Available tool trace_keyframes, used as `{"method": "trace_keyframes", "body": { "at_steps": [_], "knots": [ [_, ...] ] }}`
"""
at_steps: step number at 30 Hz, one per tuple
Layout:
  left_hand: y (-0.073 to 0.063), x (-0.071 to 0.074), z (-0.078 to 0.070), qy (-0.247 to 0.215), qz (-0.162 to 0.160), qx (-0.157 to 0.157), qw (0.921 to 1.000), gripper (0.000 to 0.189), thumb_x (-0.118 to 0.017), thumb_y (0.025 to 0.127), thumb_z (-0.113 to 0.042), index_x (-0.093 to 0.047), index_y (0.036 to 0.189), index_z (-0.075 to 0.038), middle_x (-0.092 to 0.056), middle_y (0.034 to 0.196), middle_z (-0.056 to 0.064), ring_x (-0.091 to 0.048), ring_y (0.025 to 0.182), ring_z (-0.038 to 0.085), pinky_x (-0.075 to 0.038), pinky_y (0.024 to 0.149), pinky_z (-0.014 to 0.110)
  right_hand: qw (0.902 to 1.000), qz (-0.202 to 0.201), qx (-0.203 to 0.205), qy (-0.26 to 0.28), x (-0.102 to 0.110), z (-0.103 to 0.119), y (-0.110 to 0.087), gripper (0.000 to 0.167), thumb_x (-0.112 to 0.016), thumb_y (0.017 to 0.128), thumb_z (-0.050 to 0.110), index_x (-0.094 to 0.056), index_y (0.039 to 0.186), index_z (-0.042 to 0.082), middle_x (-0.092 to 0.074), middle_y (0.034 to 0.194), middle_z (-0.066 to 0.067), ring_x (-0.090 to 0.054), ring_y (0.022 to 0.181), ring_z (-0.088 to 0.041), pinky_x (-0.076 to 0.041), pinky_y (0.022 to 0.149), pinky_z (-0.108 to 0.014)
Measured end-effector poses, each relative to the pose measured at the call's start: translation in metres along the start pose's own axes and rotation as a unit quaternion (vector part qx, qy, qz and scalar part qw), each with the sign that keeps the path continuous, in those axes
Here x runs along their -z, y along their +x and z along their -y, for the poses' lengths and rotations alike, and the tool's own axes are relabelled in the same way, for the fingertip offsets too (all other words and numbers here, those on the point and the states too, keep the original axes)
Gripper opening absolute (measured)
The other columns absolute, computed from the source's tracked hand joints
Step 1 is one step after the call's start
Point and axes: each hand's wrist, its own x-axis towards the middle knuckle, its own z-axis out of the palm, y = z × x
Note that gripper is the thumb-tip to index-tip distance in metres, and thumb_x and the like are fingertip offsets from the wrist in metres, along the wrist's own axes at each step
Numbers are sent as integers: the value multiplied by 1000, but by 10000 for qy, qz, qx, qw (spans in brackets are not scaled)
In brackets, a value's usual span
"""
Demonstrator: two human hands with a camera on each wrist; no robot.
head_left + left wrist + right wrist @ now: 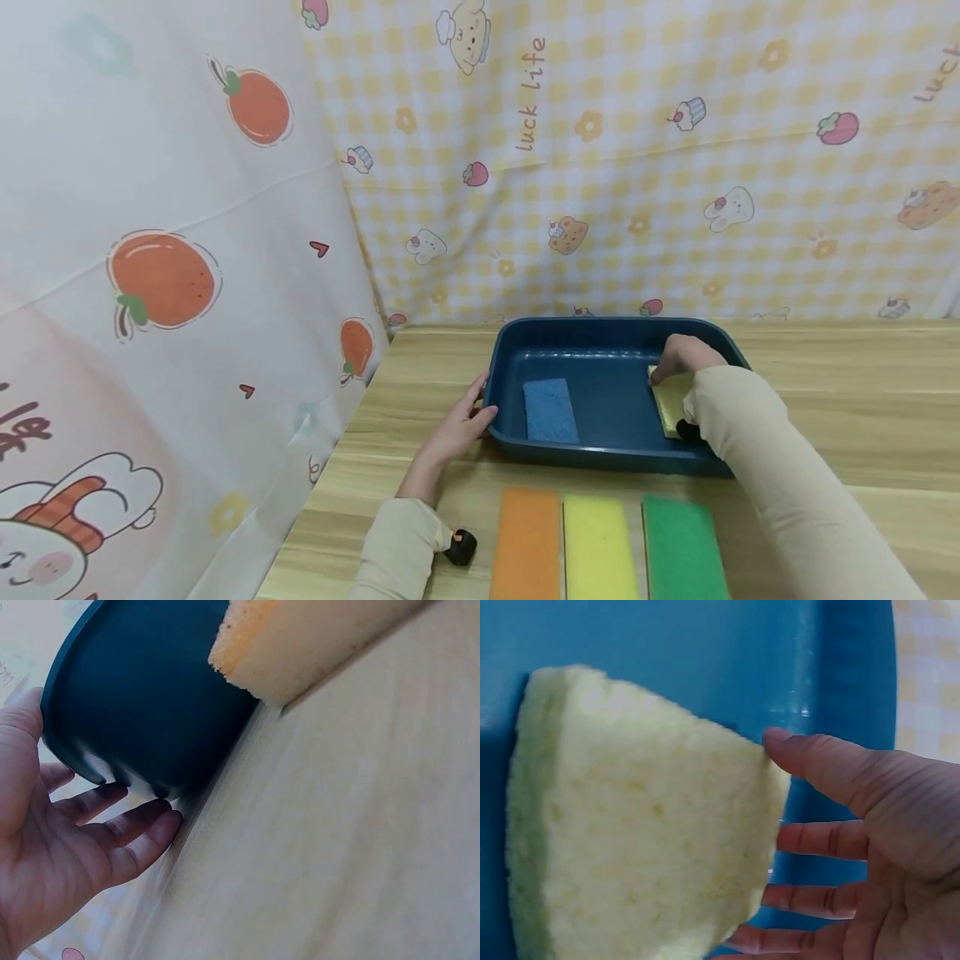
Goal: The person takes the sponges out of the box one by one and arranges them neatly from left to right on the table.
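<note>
the pale yellow sponge is inside the blue tray, toward the tray's right end. the right hand has its far edge — thumb at one corner, other fingertips partly hidden against the edge, in what looks like a light pinch. i can't tell whether that edge is raised off the tray's floor. at the tray's left end the left hand has fingers loosely spread against the outer wall, thumb by the rim. to settle the sponge well, i'd square it to the tray's right wall and ease the pinch gently — soft foam could drag askew — while the left hand steadies the tray. the blue sponge lies in the tray's left half, well apart.
</note>
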Motion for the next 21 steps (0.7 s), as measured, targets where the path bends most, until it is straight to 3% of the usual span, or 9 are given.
{"method": "trace_keyframes", "body": {
  "at_steps": [9, 21],
  "knots": [
    [1, 0, 4, -60, -14, -44, 10000, 57, -39, 95, -6, -10, 145, -5, -26, 138, 29, -45, 112, 43, -46, 85, 44, 9996, -255, 149, 33, -8, -3, 2, 44, -73, 73, 26, -59, 94, -10, -55, 91, -21, -47, 78, -29, -44, 74, -43],
    [-1, 1, -2, 89, 27, -15, 10000, 57, -38, 95, -8, -10, 145, -5, -27, 138, 27, -45, 112, 41, -45, 85, 46, 9999, -72, -84, 79, -11, -4, 8, 53, -68, 75, 31, -55, 104, -11, -53, 93, -22, -48, 80, -31, -44, 72, -42]
  ]
}}
